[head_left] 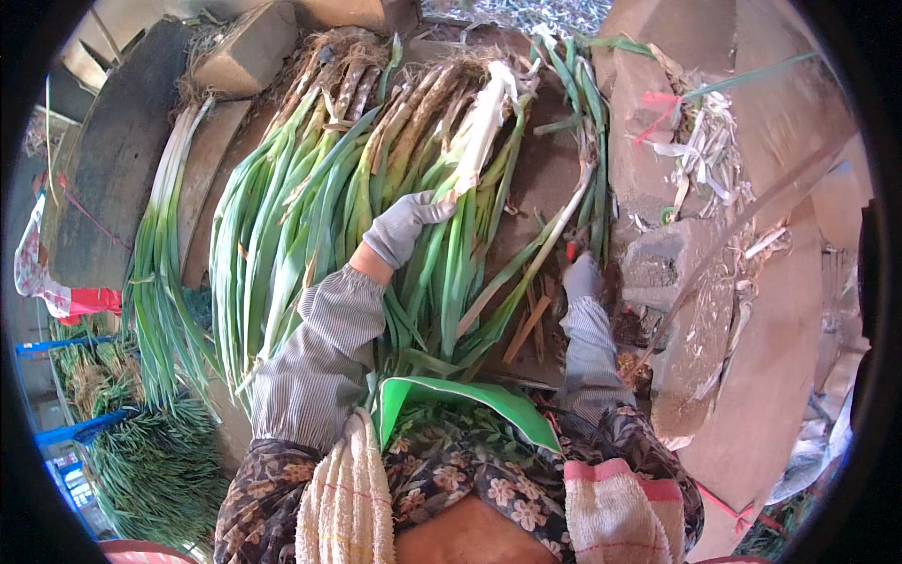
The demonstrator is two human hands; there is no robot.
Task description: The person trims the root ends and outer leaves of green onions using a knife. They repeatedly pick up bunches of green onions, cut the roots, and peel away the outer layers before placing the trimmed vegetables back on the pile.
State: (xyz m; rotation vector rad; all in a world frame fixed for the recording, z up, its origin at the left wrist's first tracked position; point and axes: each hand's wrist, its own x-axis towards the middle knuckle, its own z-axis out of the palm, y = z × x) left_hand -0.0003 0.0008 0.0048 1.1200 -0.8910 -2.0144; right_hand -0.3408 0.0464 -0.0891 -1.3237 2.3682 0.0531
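Observation:
Big green onions point(291, 197) lie side by side in front of me, roots at the far end and leaves toward me. In a grey glove, my left hand point(411, 226) is closed on a green onion with a peeled white stalk point(487, 127), gripping it where the white meets the leaves. My right hand point(583, 279), gloved too, is closed low at the right around a small thing with a red part point(571, 250), perhaps a handle; the rest of it is hidden. Loose leaves and a thin onion point(554, 230) lie between my hands.
Peeled skins point(709, 150) are heaped at the right beside a stone block point(658, 258). Another block point(244, 52) stands at the far left. A few onions point(169, 216) lie apart at the left, above a large green bundle point(155, 461). A thin rod point(723, 230) slants across the right.

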